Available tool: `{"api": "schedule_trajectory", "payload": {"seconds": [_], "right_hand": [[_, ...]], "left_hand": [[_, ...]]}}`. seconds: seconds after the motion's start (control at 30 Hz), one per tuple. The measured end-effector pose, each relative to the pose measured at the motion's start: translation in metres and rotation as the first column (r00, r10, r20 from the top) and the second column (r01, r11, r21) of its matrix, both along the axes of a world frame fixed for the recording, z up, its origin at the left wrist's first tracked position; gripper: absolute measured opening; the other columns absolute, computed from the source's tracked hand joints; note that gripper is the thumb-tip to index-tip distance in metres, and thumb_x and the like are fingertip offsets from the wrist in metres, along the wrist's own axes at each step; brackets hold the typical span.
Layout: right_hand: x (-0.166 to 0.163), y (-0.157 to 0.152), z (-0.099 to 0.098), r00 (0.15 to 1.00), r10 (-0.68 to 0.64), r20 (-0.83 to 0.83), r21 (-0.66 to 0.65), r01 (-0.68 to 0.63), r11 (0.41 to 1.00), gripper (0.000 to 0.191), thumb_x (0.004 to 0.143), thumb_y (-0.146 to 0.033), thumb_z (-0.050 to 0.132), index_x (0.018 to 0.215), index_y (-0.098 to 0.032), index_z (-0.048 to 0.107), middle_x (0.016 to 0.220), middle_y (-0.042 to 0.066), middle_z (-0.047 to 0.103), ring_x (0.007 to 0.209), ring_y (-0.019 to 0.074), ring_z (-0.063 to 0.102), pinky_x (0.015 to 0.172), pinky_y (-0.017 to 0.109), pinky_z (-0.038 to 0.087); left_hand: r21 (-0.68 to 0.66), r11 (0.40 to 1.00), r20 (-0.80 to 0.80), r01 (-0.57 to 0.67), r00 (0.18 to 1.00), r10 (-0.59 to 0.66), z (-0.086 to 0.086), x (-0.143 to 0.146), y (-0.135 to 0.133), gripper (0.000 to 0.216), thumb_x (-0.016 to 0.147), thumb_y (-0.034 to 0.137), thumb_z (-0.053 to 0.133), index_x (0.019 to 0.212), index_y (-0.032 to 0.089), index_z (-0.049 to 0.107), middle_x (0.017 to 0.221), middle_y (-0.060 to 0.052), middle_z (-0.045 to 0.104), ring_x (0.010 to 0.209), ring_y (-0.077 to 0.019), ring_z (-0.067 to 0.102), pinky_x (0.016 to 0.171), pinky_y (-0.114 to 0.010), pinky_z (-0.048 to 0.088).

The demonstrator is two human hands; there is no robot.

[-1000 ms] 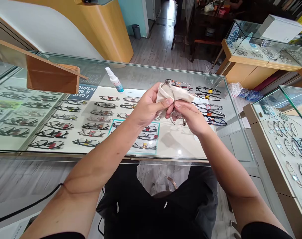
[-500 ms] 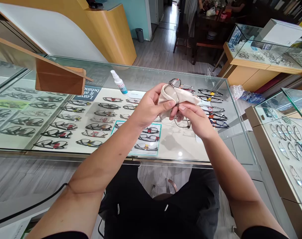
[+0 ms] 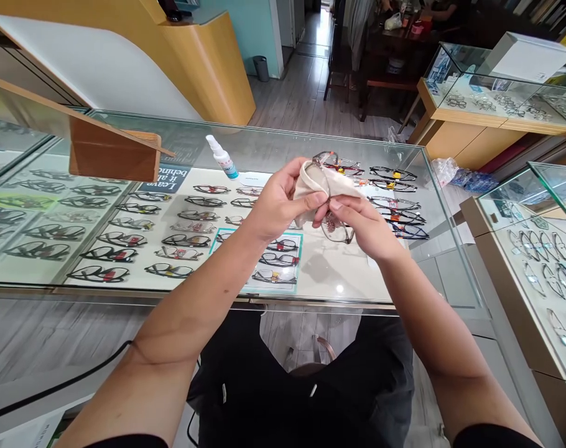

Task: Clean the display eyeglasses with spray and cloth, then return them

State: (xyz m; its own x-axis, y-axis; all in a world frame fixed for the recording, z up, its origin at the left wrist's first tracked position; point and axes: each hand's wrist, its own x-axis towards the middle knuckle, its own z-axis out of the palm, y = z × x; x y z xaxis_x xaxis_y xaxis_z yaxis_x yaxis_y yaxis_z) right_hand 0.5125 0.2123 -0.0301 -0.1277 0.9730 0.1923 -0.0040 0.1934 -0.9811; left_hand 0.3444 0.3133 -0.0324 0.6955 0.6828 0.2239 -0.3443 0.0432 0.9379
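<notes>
Above the glass counter, both my hands are closed around one pair of eyeglasses (image 3: 338, 232) and a cream cleaning cloth (image 3: 313, 178). My left hand (image 3: 283, 198) pinches the cloth over one lens, its thumb lying on the near side. My right hand (image 3: 357, 221) grips the frame near the bridge, with the cloth's edge under its fingers. The other lens hangs uncovered below the right fingers. Part of the frame rises over the top of the cloth. Fingertips behind the cloth are hidden.
A white spray bottle (image 3: 221, 157) stands on the glass counter (image 3: 320, 274), left of my hands. Rows of eyeglasses (image 3: 183, 240) lie inside the case. At the left, a brown wooden piece (image 3: 112, 152) overhangs the glass. Further display cases (image 3: 535, 261) stand at right; people sit at a far table.
My hands have shifted very slightly left, and the cloth is bunched a little differently around the lens. Both hands keep their hold. The view has tilted slightly.
</notes>
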Motion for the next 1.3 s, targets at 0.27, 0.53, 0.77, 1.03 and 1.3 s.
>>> {"api": "schedule_trajectory", "payload": {"seconds": [0.27, 0.53, 0.77, 1.03, 1.3], "right_hand": [[-0.002, -0.002, 0.0, 1.0, 0.008, -0.018, -0.032, -0.008, 0.999, 0.047, 0.103, -0.063, 0.064, 0.091, -0.02, 0.078, 0.087, 0.005, 0.075, 0.082, 0.0188, 0.061, 0.081, 0.032, 0.051], [-0.006, 0.0, -0.005, 0.999, -0.032, -0.003, -0.037, 0.032, 0.999, 0.052, 0.1, -0.069, 0.064, 0.087, -0.02, 0.078, 0.087, 0.005, 0.073, 0.082, 0.0191, 0.062, 0.08, 0.032, 0.053], [-0.001, -0.002, 0.0, 0.998, -0.064, 0.01, 0.002, 0.064, 0.998, 0.046, 0.103, -0.062, 0.064, 0.089, -0.021, 0.079, 0.085, 0.005, 0.075, 0.082, 0.0204, 0.065, 0.081, 0.033, 0.053], [-0.006, -0.002, -0.003, 0.999, -0.04, 0.01, 0.008, 0.04, 0.999, 0.049, 0.104, -0.063, 0.062, 0.087, -0.02, 0.078, 0.086, 0.005, 0.074, 0.082, 0.0191, 0.063, 0.081, 0.032, 0.053], [0.0, -0.002, 0.002, 0.998, -0.064, -0.02, 0.057, 0.065, 0.996, 0.042, 0.105, -0.055, 0.063, 0.088, -0.02, 0.078, 0.085, 0.004, 0.075, 0.084, 0.0193, 0.065, 0.083, 0.032, 0.052]], "left_hand": [[-0.023, 1.0, -0.019, -0.014, 1.0, 0.013, 0.001, -0.003, 0.006, 0.05, 0.09, 0.065, 0.079, 0.085, 0.022, 0.057, 0.06, 0.001, 0.066, 0.046, -0.0156, 0.064, 0.045, -0.027, 0.05], [-0.063, 0.997, -0.006, 0.051, 0.999, -0.052, -0.005, 0.004, -0.001, 0.051, 0.082, 0.056, 0.092, 0.09, 0.024, 0.054, 0.056, 0.006, 0.063, 0.041, -0.0125, 0.058, 0.044, -0.024, 0.047], [-0.039, 0.999, -0.038, 0.038, 0.998, -0.04, 0.0, 0.001, 0.005, 0.052, 0.089, 0.069, 0.078, 0.087, 0.021, 0.059, 0.063, 0.0, 0.068, 0.052, -0.0184, 0.069, 0.048, -0.029, 0.053], [-0.058, 0.998, 0.004, 0.029, 1.0, -0.029, -0.004, 0.005, -0.004, 0.053, 0.078, 0.054, 0.095, 0.092, 0.025, 0.053, 0.058, 0.007, 0.06, 0.044, -0.0118, 0.057, 0.046, -0.024, 0.046], [-0.064, 0.998, 0.018, -0.01, 1.0, 0.012, -0.003, 0.004, 0.0, 0.047, 0.088, 0.062, 0.084, 0.097, 0.023, 0.06, 0.066, 0.004, 0.065, 0.055, -0.0167, 0.068, 0.051, -0.027, 0.052]]}}
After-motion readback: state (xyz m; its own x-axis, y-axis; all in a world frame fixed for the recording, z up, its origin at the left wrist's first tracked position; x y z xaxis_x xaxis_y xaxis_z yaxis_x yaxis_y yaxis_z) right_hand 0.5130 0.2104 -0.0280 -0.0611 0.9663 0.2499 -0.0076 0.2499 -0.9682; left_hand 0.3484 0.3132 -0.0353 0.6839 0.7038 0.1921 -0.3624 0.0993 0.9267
